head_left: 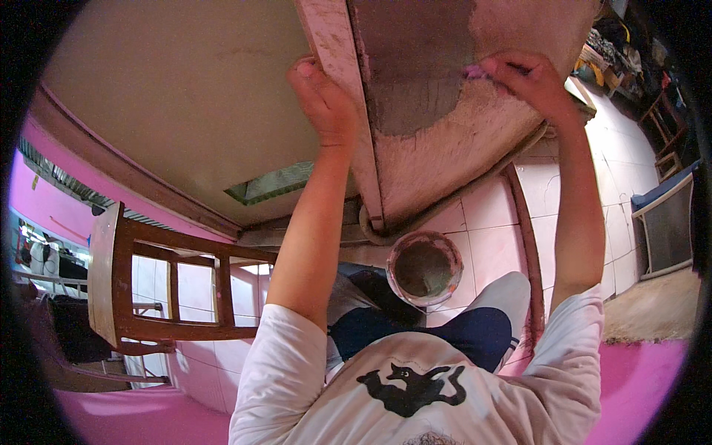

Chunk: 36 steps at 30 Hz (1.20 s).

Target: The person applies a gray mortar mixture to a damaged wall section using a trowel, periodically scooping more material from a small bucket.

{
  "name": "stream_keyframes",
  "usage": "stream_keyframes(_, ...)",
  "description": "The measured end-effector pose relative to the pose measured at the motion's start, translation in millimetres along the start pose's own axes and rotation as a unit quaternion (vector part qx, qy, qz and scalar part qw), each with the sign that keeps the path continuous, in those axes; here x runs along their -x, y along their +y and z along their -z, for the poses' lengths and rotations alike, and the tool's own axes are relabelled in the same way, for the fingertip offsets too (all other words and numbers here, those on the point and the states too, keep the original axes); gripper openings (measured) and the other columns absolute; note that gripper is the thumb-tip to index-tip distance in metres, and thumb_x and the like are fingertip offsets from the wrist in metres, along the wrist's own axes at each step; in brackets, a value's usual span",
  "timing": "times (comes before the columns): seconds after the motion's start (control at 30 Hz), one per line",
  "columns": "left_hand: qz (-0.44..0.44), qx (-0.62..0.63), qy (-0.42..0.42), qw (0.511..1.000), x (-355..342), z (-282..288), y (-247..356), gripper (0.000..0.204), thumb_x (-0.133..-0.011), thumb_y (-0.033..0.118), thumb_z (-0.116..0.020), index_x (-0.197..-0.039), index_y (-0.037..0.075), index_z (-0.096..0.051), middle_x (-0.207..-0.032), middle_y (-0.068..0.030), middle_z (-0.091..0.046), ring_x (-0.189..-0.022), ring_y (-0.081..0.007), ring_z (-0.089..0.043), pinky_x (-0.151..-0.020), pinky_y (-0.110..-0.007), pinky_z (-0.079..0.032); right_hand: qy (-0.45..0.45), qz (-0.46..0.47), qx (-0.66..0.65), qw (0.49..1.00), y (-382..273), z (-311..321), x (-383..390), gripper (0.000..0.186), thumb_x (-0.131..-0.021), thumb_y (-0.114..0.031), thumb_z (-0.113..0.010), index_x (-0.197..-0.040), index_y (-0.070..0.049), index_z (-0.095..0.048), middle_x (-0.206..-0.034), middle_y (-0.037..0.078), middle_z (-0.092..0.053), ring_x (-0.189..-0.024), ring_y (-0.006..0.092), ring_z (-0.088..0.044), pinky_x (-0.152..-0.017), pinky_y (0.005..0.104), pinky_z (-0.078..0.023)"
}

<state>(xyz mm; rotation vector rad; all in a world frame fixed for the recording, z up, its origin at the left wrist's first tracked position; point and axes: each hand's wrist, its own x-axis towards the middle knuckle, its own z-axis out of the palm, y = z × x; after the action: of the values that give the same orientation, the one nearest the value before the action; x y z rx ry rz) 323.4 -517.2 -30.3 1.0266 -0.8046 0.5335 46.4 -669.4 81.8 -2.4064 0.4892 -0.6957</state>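
My left hand (322,104) is closed on the narrow edge (334,44) of a large upright panel, its fingers partly hidden behind it. On the panel's broad face, a dark wet patch (415,81) with drip streaks along its lower border stands out from the paler, dusty surface (445,159). My right hand (530,81) is pinched around a small purple, crumpled piece (477,71), perhaps cloth or sponge, which touches the face at the right border of the wet patch. Below the panel, between my legs, sits a round bucket (455,259) with murky grey liquid in it.
A brown wooden chair (174,326) lies at the left, near a wide flat beige surface (170,96). White floor tiles (489,208) extend around the bucket. A blue-topped frame (667,219) stands at the right, with cluttered goods (608,67) at the upper right.
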Motion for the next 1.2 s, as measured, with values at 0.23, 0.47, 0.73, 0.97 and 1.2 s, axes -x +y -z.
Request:
stream_keyframes(0.23, -0.010, -0.010, -0.004, 1.000, -1.2, -2.7, 4.2, 0.045, -0.113, 0.039, -0.030, -0.113, -0.001, -0.050, -0.107, -0.0189, -0.056, -0.097, -0.0297, -0.053, -0.092, -0.041, -0.043, -0.081, 0.056, -0.014, 0.995, 24.0, -13.9, -0.5, 0.031, -0.098, -0.039, -0.070, -0.102, -0.010, -0.080, -0.075, -0.001, -0.067, -0.068, 0.0067, -0.059, -0.063, 0.0259, -0.048)
stream_keyframes(0.47, 0.037, -0.028, -0.088, 0.995, 9.6, -1.0, 8.4, 0.046, -0.114, 0.035, -0.028, -0.125, -0.003, -0.049, -0.120, -0.0225, -0.056, -0.111, -0.0331, -0.053, -0.103, -0.042, -0.040, 0.027, -0.021, 0.027, 0.999, 30.1, 2.6, 37.2, 0.028, -0.098, -0.033, -0.070, -0.108, -0.008, -0.079, -0.086, 0.000, -0.072, -0.074, 0.0088, -0.062, -0.069, 0.0277, -0.052)
stream_keyframes(0.73, -0.051, -0.101, -0.020, 0.993, 9.8, 6.2, -29.6, 0.061, -0.113, 0.040, -0.028, -0.142, -0.011, -0.043, -0.146, -0.0255, -0.047, -0.134, -0.0320, -0.046, -0.117, -0.041, -0.032, -0.178, 0.054, 0.140, 0.973, 93.2, -114.0, 180.0, 0.026, -0.094, -0.023, -0.071, -0.111, -0.004, -0.075, -0.101, 0.012, -0.071, -0.093, 0.0302, -0.067, -0.086, 0.0408, -0.055)
stream_keyframes(0.97, -0.025, -0.021, 0.000, 0.999, -8.7, -6.1, -16.4, 0.069, -0.112, 0.046, -0.027, -0.144, -0.015, -0.042, -0.150, -0.0248, -0.046, -0.138, -0.0303, -0.044, -0.119, -0.037, -0.029, -0.332, -0.139, 0.318, 0.877, 149.4, -279.5, 273.1, 0.027, -0.092, -0.020, -0.062, -0.114, -0.012, -0.075, -0.114, 0.013, -0.068, -0.113, 0.0281, -0.062, -0.087, 0.0460, -0.051)
stream_keyframes(1.2, -0.035, -0.015, 0.021, 0.999, -28.3, -0.8, -21.6, 0.072, -0.112, 0.046, -0.026, -0.146, -0.016, -0.041, -0.152, -0.0245, -0.046, -0.141, -0.0306, -0.043, -0.120, -0.034, -0.028, -0.020, -0.039, 0.245, 0.968, 204.1, -376.8, 308.2, 0.041, -0.090, -0.014, -0.051, -0.127, -0.004, -0.067, -0.134, 0.016, -0.064, -0.133, 0.0301, -0.053, -0.114, 0.0470, -0.038)
